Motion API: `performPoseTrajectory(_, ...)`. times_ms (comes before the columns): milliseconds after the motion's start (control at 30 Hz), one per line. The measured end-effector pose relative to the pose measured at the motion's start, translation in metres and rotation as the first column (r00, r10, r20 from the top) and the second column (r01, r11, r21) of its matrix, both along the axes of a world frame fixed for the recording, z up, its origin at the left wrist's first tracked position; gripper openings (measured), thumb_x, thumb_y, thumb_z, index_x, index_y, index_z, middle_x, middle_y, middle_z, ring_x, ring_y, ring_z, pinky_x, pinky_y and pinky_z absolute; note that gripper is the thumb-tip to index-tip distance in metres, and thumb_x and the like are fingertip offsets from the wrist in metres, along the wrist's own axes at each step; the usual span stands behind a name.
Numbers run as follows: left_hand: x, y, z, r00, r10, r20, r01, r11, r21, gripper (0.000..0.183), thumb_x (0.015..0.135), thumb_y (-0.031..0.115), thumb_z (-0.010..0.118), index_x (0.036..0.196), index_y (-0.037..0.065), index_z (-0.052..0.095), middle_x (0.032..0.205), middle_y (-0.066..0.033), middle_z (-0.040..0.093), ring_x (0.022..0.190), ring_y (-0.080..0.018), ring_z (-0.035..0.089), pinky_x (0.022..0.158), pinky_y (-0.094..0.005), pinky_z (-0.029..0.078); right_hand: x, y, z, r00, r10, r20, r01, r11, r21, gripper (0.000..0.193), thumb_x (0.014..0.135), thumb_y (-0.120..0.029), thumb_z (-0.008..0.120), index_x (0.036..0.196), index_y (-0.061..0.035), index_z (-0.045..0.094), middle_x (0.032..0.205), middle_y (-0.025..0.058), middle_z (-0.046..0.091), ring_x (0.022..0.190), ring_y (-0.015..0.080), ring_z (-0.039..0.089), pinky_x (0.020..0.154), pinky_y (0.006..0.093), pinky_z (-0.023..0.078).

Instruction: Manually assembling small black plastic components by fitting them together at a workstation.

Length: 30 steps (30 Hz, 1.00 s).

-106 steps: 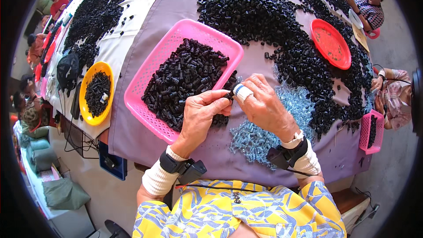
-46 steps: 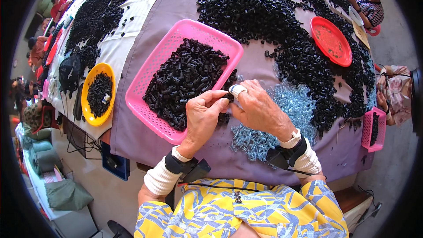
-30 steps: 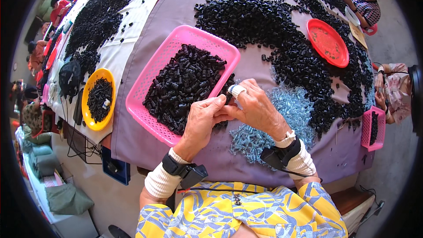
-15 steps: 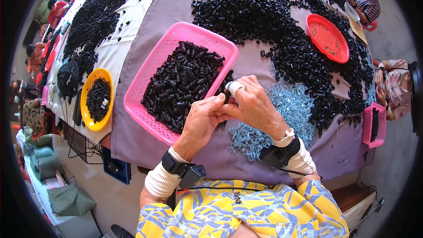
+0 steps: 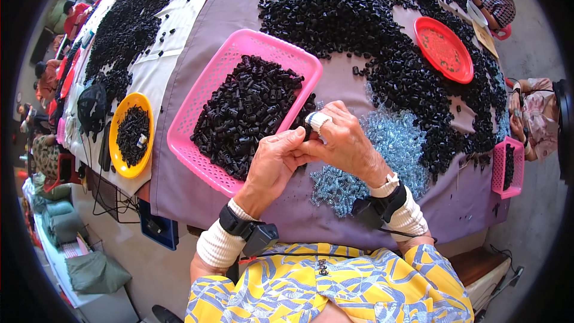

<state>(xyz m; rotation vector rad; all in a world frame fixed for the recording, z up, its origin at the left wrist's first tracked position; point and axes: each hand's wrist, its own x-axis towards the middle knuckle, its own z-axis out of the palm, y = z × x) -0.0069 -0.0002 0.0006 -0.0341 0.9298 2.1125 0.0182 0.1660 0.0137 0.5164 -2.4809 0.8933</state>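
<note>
Both hands meet at the near right corner of the pink perforated plastic basket (image 5: pixel 209 93), which is filled with small black plastic cylinders. The left hand (image 5: pixel 272 161) curls closed, fingertips pinched against the right hand (image 5: pixel 341 140); that one grips a tiny black plastic piece (image 5: pixel 307 131) between thumb and taped forefinger. Just right of them lies a heap of pale blue metal springs (image 5: pixel 388 143) on the mauve tablecloth (image 5: pixel 239 0). A yellow round dish (image 5: pixel 128 137) sits well apart, left.
</note>
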Motion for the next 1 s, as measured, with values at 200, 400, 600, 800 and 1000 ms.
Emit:
performPoseTrajectory(200, -0.002, 0.003, 0.006, 0.997, -0.052, -0.064, 0.050, 0.998, -0.037, 0.028, 0.095, 0.020, 0.050, 0.102, -0.005, 0.061, 0.095, -0.0128, 0.066, 0.087, -0.0188, 0.065, 0.081, -0.0348, 0.053, 0.000, 0.004, 0.006, 1.000, 0.020, 0.010, -0.020, 0.999, 0.027, 0.024, 0.066, -0.020, 0.070, 0.074, -0.0042, 0.054, 0.071, 0.0107, 0.056, 0.073, 0.0282, 0.055, 0.073, 0.0376, 0.042)
performPoseTrajectory(400, 0.001, 0.005, 0.006, 0.998, -0.028, -0.047, 0.026, 0.999, -0.036, 0.030, 0.095, 0.020, 0.050, 0.104, -0.006, 0.061, 0.095, -0.0134, 0.066, 0.086, -0.0190, 0.065, 0.081, -0.0367, 0.054, 0.002, 0.001, 0.012, 0.999, -0.031, 0.032, 0.029, 0.997, 0.073, 0.026, 0.065, -0.021, 0.071, 0.075, -0.0040, 0.055, 0.072, 0.0108, 0.057, 0.073, 0.0277, 0.056, 0.072, 0.0376, 0.042)
performPoseTrajectory(600, 0.002, 0.005, 0.001, 0.997, -0.071, -0.025, 0.071, 0.997, -0.003, 0.031, 0.096, 0.022, 0.049, 0.103, -0.006, 0.061, 0.096, -0.0133, 0.066, 0.085, -0.0196, 0.065, 0.081, -0.0373, 0.054, 0.001, 0.001, 0.005, 0.995, -0.038, -0.095, 0.036, 0.999, -0.021, 0.029, 0.058, -0.016, 0.076, 0.070, -0.0050, 0.051, 0.066, 0.0076, 0.051, 0.067, 0.0281, 0.052, 0.067, 0.0377, 0.042)
performPoseTrajectory(800, 0.002, 0.005, -0.004, 0.999, -0.041, 0.025, 0.039, 0.996, 0.085, 0.030, 0.096, 0.021, 0.047, 0.104, -0.004, 0.061, 0.096, -0.0130, 0.065, 0.087, -0.0206, 0.065, 0.081, -0.0376, 0.054, 0.001, 0.001, 0.006, 0.999, 0.011, -0.047, -0.012, 1.000, -0.018, 0.023, 0.057, -0.013, 0.068, 0.074, -0.0037, 0.056, 0.071, 0.0089, 0.056, 0.070, 0.0275, 0.055, 0.072, 0.0377, 0.042)
performPoseTrajectory(1000, -0.002, 0.004, -0.005, 0.998, -0.048, 0.049, 0.043, 0.993, 0.106, 0.027, 0.095, 0.018, 0.047, 0.104, -0.005, 0.060, 0.098, -0.0129, 0.064, 0.089, -0.0202, 0.064, 0.081, -0.0369, 0.054, 0.001, -0.002, 0.006, 0.999, -0.006, -0.054, 0.006, 1.000, 0.002, 0.020, 0.057, -0.011, 0.066, 0.072, -0.0034, 0.055, 0.067, 0.0090, 0.054, 0.066, 0.0268, 0.053, 0.069, 0.0375, 0.041)
